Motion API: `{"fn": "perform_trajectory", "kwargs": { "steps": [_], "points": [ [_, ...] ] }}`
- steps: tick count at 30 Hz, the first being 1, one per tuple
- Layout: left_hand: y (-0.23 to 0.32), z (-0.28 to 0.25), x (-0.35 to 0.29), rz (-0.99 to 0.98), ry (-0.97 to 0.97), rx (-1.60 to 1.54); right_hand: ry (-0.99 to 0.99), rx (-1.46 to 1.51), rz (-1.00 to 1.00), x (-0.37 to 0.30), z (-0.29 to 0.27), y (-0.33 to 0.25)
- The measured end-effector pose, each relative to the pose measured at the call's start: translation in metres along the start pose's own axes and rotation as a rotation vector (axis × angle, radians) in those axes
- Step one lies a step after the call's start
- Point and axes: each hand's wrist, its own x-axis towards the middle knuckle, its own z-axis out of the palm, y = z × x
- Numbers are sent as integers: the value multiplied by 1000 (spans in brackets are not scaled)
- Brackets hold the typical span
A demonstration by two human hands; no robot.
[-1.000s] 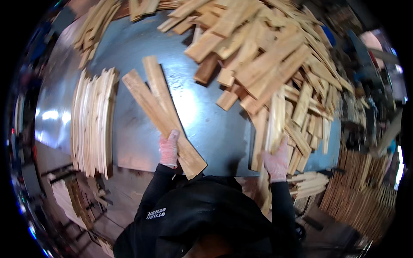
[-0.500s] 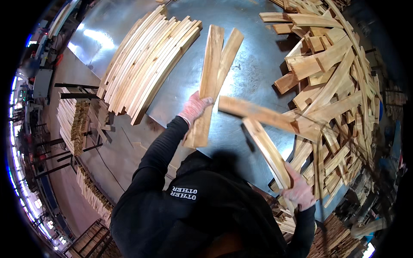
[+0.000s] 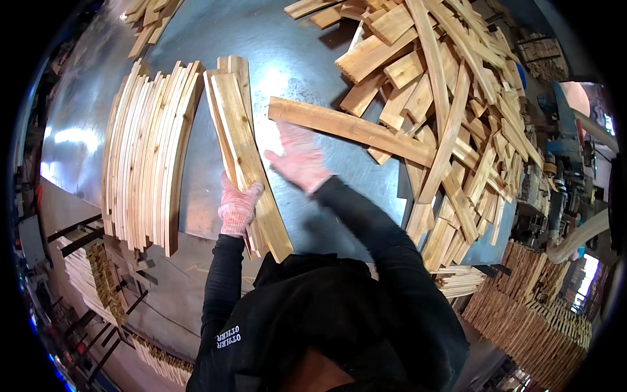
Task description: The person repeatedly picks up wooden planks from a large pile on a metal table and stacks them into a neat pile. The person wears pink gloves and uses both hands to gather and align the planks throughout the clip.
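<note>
My left hand (image 3: 239, 208), in a pale reddish glove, is closed round a small bundle of wooden boards (image 3: 245, 140). They stand out from the hand toward the far side of the metal table, fanned slightly apart. To its right is my gloved right hand (image 3: 302, 157), blurred, its thumb and fingers apart with nothing visible in them. Just beyond the right hand, a single longer board (image 3: 349, 125) lies slantwise, its right end against the heap. Whether the fingertips touch that board I cannot tell.
A neat row of narrow boards (image 3: 153, 157) lies on the metal table (image 3: 222, 32) at left. A loose heap of boards (image 3: 424, 85) covers the right side. More boards (image 3: 153, 23) lie far left. Stacked wood (image 3: 522, 313) stands at lower right, beside a pale hose (image 3: 578, 235).
My right hand has let go of a board and come from the lower right to the middle. The bundle in my left hand has gained a board. The whole view has turned.
</note>
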Motion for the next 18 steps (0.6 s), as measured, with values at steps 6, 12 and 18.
{"fn": "perform_trajectory", "kwargs": {
  "steps": [6, 12, 18],
  "points": [
    [14, -22, -1, 121, 210, 337, 0, -886, 31, -21, -97, 138],
    [-7, -45, -8, 268, 184, 520, -233, 0, -28, 34, 8, 61],
    [12, 2, -42, 29, 158, 699, -332, 25, -52, 7, -64, -38]
  ]
}}
